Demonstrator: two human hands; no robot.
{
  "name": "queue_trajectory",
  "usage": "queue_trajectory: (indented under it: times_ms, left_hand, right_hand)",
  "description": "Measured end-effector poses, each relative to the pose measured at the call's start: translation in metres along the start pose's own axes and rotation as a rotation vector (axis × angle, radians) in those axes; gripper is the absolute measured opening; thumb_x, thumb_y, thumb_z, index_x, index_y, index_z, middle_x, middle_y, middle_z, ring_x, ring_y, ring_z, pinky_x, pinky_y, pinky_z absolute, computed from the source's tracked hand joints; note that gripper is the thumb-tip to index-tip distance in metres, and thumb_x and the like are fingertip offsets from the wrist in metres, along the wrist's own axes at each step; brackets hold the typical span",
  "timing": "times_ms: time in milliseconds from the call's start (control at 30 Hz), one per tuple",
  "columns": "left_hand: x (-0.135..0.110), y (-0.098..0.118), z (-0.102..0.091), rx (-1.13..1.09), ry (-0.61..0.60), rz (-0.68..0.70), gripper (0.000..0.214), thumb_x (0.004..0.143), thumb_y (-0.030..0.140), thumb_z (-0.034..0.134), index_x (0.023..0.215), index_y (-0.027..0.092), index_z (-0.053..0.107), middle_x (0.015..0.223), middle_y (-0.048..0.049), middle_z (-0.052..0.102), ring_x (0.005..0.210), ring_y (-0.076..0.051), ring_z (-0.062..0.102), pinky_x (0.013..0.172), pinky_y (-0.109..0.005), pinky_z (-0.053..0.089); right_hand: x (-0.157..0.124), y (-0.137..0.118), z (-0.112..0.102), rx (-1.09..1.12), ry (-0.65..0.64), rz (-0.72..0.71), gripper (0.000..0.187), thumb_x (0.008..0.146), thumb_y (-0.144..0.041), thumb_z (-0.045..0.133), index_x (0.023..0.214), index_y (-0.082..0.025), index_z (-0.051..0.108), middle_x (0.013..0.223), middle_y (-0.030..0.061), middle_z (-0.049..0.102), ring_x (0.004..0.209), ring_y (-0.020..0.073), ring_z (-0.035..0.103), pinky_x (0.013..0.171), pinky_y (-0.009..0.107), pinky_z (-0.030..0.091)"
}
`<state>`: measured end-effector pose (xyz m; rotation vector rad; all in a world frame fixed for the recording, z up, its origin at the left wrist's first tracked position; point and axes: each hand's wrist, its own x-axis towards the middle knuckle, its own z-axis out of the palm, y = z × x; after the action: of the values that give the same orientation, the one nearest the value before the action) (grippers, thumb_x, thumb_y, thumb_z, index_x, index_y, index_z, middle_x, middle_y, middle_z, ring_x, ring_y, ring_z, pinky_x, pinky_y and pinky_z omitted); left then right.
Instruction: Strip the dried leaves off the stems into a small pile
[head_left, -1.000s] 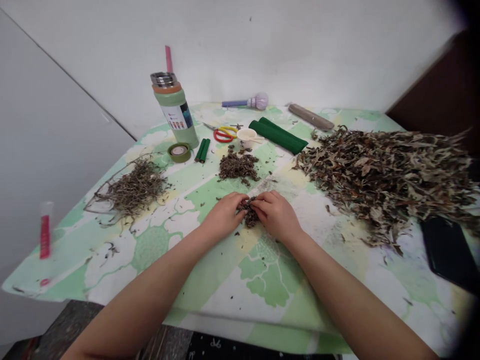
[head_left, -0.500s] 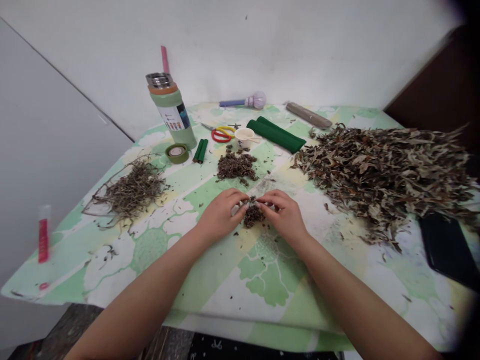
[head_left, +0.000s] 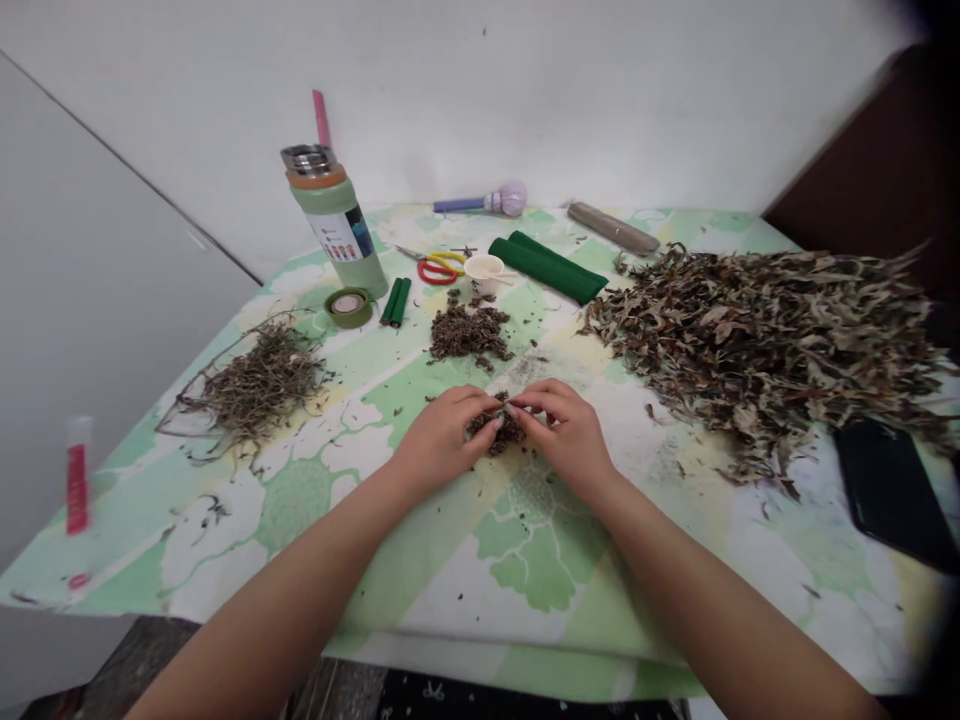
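Observation:
My left hand (head_left: 452, 432) and my right hand (head_left: 559, 430) meet over a small heap of crumbly brown dried plant bits (head_left: 507, 438) in the middle of the table. Thumb and fingers of each hand are pinched together at the heap's top, with dried plant bits at the fingertips; the exact piece is too small to make out. Just beyond lies a larger pile of the same brown bits (head_left: 469, 332). Off to the left is a tangle of thin dry stems (head_left: 262, 385). A big mound of dried leaves (head_left: 772, 345) spreads on the right.
Along the back stand a green steel bottle (head_left: 337, 230), its lid (head_left: 349, 308), scissors (head_left: 439, 268), a small white cup (head_left: 484, 272), green rolls (head_left: 551, 268) and a brown wrapped stick (head_left: 613, 229). A black phone (head_left: 896, 490) lies at right on the patterned tablecloth (head_left: 420, 600).
The view has shifted slightly. My left fingers have moved in a little further over the small heap, covering more of it; my right hand stays pinched beside them.

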<state>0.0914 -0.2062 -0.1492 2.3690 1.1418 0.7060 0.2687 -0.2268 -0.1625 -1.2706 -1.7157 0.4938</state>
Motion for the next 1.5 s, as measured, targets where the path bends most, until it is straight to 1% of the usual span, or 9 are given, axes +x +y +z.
queue_trajectory:
  times_ms: [267,533,667,800,900,1000,1133,1200,1500]
  left_hand:
    - [0.000,0.007,-0.002,-0.134,-0.014,-0.050,0.023,0.086,0.028,0.047,0.095,0.017,0.065,0.092,-0.0069,0.063,0.083,-0.016,0.058,0.072,-0.028,0.047]
    - [0.000,0.002,0.001,-0.172,0.005,-0.065,0.023,0.086,0.028,0.047,0.095,0.018,0.066,0.093,-0.0063,0.063,0.079,-0.014,0.058,0.069,-0.025,0.046]
    - [0.001,0.003,0.000,-0.230,0.002,-0.086,0.022,0.086,0.028,0.048,0.093,0.017,0.066,0.091,-0.0059,0.063,0.079,-0.014,0.057,0.068,-0.024,0.045]
    - [0.002,0.006,-0.004,-0.339,-0.017,-0.158,0.023,0.085,0.031,0.050,0.092,0.017,0.067,0.091,-0.0058,0.063,0.075,-0.013,0.057,0.063,-0.023,0.044]
    - [0.002,0.007,-0.005,-0.443,-0.051,-0.202,0.023,0.084,0.032,0.051,0.089,0.016,0.067,0.089,-0.0056,0.064,0.073,-0.012,0.057,0.062,-0.023,0.044]
    - [0.002,0.006,-0.005,-0.538,-0.082,-0.220,0.023,0.082,0.033,0.053,0.086,0.015,0.067,0.086,-0.0057,0.063,0.074,-0.013,0.057,0.065,-0.024,0.045]
    - [0.002,0.004,-0.002,-0.599,-0.142,-0.260,0.025,0.082,0.036,0.053,0.085,0.014,0.066,0.082,-0.0052,0.062,0.071,-0.012,0.056,0.066,-0.026,0.046]
    - [0.001,0.002,0.000,-0.606,-0.163,-0.271,0.026,0.082,0.036,0.052,0.085,0.014,0.066,0.080,-0.0048,0.061,0.071,-0.012,0.056,0.066,-0.026,0.046]
    - [0.000,-0.004,0.004,-0.554,-0.241,-0.292,0.029,0.083,0.040,0.050,0.085,0.015,0.066,0.080,-0.0048,0.063,0.070,-0.013,0.057,0.063,-0.024,0.045]
  right_hand:
    - [-0.001,0.000,-0.001,-0.124,0.030,-0.183,0.014,0.082,-0.021,0.056,0.088,-0.020,0.069,0.085,0.0066,0.063,0.085,0.0185,0.057,0.078,0.034,0.047]
    - [-0.002,-0.006,-0.003,-0.205,0.007,-0.253,0.019,0.083,-0.019,0.053,0.094,-0.021,0.068,0.089,0.0089,0.063,0.088,0.0201,0.056,0.080,0.036,0.047]
    - [-0.003,-0.006,-0.005,-0.134,0.022,-0.185,0.017,0.082,-0.020,0.054,0.091,-0.020,0.068,0.088,0.0079,0.062,0.086,0.0189,0.058,0.078,0.034,0.048]
    - [-0.002,-0.004,-0.012,0.009,0.016,-0.029,0.015,0.082,-0.022,0.056,0.089,-0.020,0.069,0.088,0.0061,0.062,0.078,0.0154,0.059,0.062,0.026,0.049]
    - [0.000,-0.004,-0.017,0.062,0.006,0.022,0.014,0.081,-0.023,0.057,0.087,-0.020,0.070,0.086,0.0057,0.063,0.078,0.0152,0.060,0.056,0.023,0.048]
    - [0.001,-0.003,-0.020,0.106,-0.066,0.013,0.016,0.083,-0.025,0.056,0.089,-0.021,0.070,0.087,0.0062,0.064,0.080,0.0156,0.060,0.061,0.025,0.049]
    - [0.001,-0.001,-0.021,0.175,-0.240,-0.009,0.019,0.085,-0.025,0.054,0.093,-0.022,0.070,0.092,0.0061,0.066,0.083,0.0155,0.061,0.072,0.028,0.050]
    - [0.001,0.000,-0.021,0.183,-0.295,-0.020,0.020,0.085,-0.023,0.053,0.095,-0.023,0.070,0.092,0.0055,0.067,0.084,0.0151,0.061,0.076,0.029,0.049]
    - [0.001,0.002,-0.021,0.099,-0.364,-0.058,0.022,0.084,-0.020,0.052,0.095,-0.025,0.071,0.090,0.0039,0.068,0.082,0.0147,0.062,0.074,0.028,0.049]
